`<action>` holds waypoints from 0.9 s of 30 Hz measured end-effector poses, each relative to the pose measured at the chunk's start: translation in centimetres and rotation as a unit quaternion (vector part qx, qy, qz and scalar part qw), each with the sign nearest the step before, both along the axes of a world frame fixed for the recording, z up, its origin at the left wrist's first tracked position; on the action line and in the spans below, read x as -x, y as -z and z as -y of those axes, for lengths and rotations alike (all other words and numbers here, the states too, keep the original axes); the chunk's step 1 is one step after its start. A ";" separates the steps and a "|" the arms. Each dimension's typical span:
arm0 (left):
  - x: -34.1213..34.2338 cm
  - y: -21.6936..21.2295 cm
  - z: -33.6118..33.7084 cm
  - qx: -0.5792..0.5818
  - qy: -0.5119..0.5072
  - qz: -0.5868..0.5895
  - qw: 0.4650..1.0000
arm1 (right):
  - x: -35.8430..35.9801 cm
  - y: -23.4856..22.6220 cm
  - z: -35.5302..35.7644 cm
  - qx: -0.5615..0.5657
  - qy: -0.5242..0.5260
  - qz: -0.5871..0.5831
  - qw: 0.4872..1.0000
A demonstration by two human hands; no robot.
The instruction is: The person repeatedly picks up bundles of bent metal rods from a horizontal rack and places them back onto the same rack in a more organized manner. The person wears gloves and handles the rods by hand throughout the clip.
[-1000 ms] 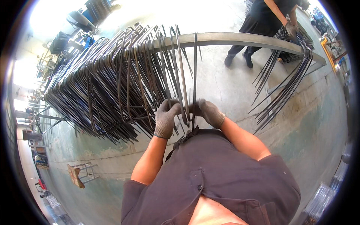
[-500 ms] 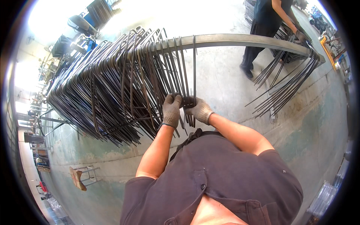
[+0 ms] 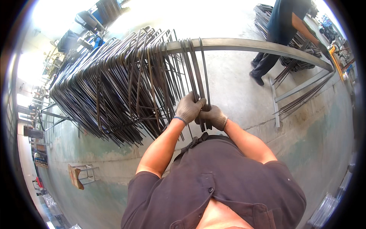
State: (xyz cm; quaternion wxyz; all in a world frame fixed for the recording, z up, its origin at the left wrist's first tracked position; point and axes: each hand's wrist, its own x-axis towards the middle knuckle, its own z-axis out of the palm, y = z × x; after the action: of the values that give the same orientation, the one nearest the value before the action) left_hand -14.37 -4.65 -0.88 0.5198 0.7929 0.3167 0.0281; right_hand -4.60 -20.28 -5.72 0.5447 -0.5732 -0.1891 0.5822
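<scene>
Dark bent metal rods (image 3: 114,87) hang in a dense row over a steel beam (image 3: 244,45), their lower ends dangling free. A few bent rods (image 3: 194,68) hang slightly apart at the row's right end. Around these my left hand (image 3: 189,108), in a grey work glove, is closed from the left side. My right hand (image 3: 215,116), gloved the same way, is closed round the same few rods just below and right of it. The two hands nearly touch, and the rods partly hide the fingers.
At the far right a co-worker (image 3: 284,26) in dark clothes bends beside a pile of rods (image 3: 301,53). Thin rods (image 3: 305,97) hang from the beam's right end above a metal leg (image 3: 275,105). A small stool (image 3: 82,175) stands lower left.
My hands have moved right, and the few rods between them have shifted right along the beam. Fewer rods hang at the beam's right end, where the co-worker has moved right.
</scene>
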 end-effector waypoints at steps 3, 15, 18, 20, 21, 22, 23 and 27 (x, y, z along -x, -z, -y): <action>0.0 -1.0 -1.3 -0.119 0.033 -0.053 0.991 | 1.1 0.4 -0.5 0.009 0.015 0.015 1.000; 5.4 0.1 -5.4 -0.083 -0.262 0.107 0.956 | -0.5 0.6 1.0 -0.059 0.192 -0.056 0.978; 6.4 3.1 -3.5 0.138 -0.265 0.100 0.949 | -2.2 0.0 1.6 -0.064 0.213 -0.039 0.974; 7.4 4.8 -2.6 0.202 -0.254 0.107 0.940 | -2.7 -0.1 2.4 -0.074 0.232 -0.037 0.969; 7.9 6.2 -2.4 0.205 -0.241 0.117 0.941 | -3.0 -0.2 2.9 -0.079 0.239 -0.035 0.967; 8.0 7.1 -2.2 0.201 -0.229 0.125 0.944 | -3.3 0.0 3.5 -0.069 0.248 -0.031 0.966; 8.5 7.7 -2.1 0.233 -0.235 0.133 0.934 | -3.4 0.4 4.4 -0.060 0.257 -0.026 0.964; 8.8 7.1 -0.8 0.311 -0.256 0.133 0.906 | -3.9 2.5 8.4 -0.040 0.300 -0.009 0.953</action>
State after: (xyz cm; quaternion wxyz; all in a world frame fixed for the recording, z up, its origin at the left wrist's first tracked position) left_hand -23.20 -3.87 -7.96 0.7522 0.4718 0.4292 0.1656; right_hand -0.68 -28.65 -8.19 0.7186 -0.5756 -0.0265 0.3894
